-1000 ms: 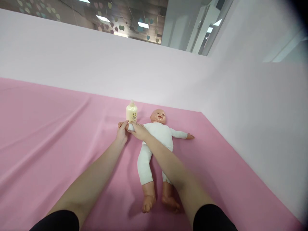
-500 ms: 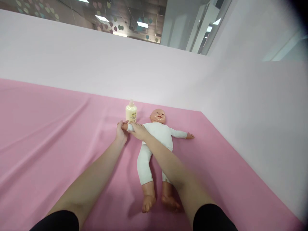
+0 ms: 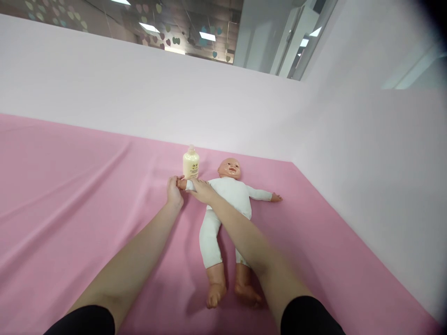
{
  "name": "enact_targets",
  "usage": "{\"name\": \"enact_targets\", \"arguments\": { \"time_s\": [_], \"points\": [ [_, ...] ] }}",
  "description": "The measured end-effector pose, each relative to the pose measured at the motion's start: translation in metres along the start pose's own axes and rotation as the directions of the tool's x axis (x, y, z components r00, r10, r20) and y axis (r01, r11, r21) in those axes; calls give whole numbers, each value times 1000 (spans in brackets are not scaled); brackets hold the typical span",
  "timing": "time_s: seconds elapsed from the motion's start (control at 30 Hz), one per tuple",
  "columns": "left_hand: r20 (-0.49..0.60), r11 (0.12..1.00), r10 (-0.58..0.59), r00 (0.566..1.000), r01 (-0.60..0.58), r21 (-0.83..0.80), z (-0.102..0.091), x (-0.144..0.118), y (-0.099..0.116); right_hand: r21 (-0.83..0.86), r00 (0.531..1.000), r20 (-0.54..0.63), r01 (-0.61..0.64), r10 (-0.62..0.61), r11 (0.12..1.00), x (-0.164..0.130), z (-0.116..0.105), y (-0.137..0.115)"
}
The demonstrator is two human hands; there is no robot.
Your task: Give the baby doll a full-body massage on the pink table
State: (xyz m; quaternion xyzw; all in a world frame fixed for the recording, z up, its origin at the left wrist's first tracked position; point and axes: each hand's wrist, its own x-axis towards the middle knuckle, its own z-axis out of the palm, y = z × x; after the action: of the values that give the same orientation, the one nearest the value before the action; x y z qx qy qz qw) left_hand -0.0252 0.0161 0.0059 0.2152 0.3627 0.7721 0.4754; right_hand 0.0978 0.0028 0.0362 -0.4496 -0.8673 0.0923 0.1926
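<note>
A pink sheet [image 3: 70,186] covers the surface, creased in long folds on the left. A cream bottle [image 3: 191,164] stands upright on it near the far edge. Pale screens [image 3: 139,93] rise behind and to the right. Above them, ceiling lights [image 3: 208,36] and hanging paper hearts [image 3: 176,40] show.
</note>
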Motion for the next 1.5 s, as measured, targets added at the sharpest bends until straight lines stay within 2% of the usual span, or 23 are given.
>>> {"name": "enact_targets", "arguments": {
  "time_s": [0.2,0.33,0.47,0.63,0.83,0.97,1.17,1.37,1.5],
  "points": [
    [-14,997,65,998,-66,-47,-1,1,0,-10,1000,3,3,-3,1000,0,0,1],
    [47,992,-60,997,65,-107,-3,6,0,-4,1000,1,-8,8,1000,1,0,1],
    [180,965,-177,968,207,-162,-1,5,2,18,1000,-22,-8,8,1000,1,0,1],
    [296,976,-148,944,187,-108,4,-3,0,20,999,-38,-5,6,1000,1,1,3],
    [380,965,-242,893,262,-2,7,-6,-2,14,999,-50,-18,19,1000,2,4,5],
    [344,959,-240,908,278,-65,8,-6,-1,-1,999,-48,-10,10,1000,2,3,4],
    [246,970,-148,958,189,-154,8,-5,1,-13,999,-45,6,-6,1000,2,2,3],
    [164,950,-195,967,228,-215,4,-1,1,9,999,-34,6,-6,1000,1,-1,1],
    [188,942,-216,958,255,-219,3,1,2,13,999,-35,4,-4,1000,1,-1,2]
  ]
}}
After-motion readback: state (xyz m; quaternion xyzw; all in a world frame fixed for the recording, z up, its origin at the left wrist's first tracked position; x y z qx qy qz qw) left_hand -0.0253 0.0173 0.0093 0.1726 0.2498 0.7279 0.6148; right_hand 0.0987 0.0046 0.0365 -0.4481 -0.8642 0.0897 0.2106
